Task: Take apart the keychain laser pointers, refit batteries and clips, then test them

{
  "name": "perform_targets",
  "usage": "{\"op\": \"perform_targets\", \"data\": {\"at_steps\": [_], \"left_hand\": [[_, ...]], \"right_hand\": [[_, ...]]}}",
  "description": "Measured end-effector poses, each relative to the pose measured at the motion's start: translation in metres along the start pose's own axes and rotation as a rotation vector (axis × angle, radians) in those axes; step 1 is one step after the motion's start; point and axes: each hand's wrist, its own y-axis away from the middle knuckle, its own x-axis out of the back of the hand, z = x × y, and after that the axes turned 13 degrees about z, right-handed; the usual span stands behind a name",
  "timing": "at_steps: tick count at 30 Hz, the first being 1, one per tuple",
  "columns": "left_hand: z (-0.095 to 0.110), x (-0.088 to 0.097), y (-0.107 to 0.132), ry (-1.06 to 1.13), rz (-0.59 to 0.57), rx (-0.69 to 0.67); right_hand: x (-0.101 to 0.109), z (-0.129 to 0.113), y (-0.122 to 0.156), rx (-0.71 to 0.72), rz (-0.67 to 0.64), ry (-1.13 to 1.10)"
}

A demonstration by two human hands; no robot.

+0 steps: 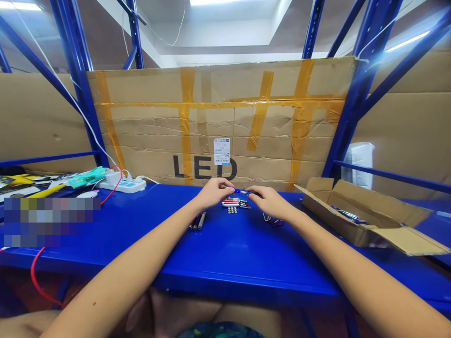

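Both my hands meet over the blue shelf (pixel 225 253). My left hand (pixel 213 192) and my right hand (pixel 268 201) pinch the two ends of a small blue pen-shaped torch (pixel 241 191), held level just above the surface. Under it lie a few more small coloured torches (pixel 236 203) and a cluster of button batteries (pixel 232 210). A few dark tubes (pixel 198 220) lie by my left wrist. Red and silver clip rings (pixel 273 220) lie under my right wrist.
An open cardboard box (pixel 366 216) with small parts sits at the right. A white power strip (pixel 123 185) with a red cable (pixel 37 277) and clutter lie at the left. A taped cardboard sheet (pixel 218 122) marked LED stands behind. Blue rack posts (pixel 79 70) flank it.
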Motion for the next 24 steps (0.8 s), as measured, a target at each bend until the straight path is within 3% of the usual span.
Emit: {"op": "perform_targets", "data": {"at_steps": [5, 9, 11, 13, 16, 19, 24], "left_hand": [[-0.002, -0.008, 0.005, 0.069, -0.091, -0.027], [-0.006, -0.013, 0.003, 0.067, -0.078, -0.072], [-0.008, -0.011, -0.001, 0.123, -0.001, 0.002], [-0.008, -0.006, -0.005, 0.283, 0.056, 0.16], [-0.005, 0.005, -0.01, 0.576, 0.038, 0.34], [-0.001, 0.013, -0.011, 0.686, 0.048, 0.397], [0.002, 0.009, -0.009, 0.666, 0.063, 0.42]], "right_hand": [[-0.008, -0.01, 0.005, 0.054, -0.021, -0.167], [-0.014, -0.008, 0.004, -0.045, -0.085, -0.285], [-0.014, -0.006, 0.003, -0.097, -0.07, -0.337], [-0.012, -0.005, 0.002, -0.122, -0.035, -0.357], [-0.008, -0.006, 0.0, -0.131, 0.061, -0.331], [-0.006, -0.005, -0.001, -0.151, 0.162, -0.291], [-0.004, -0.003, -0.002, -0.141, 0.239, -0.194]]}}
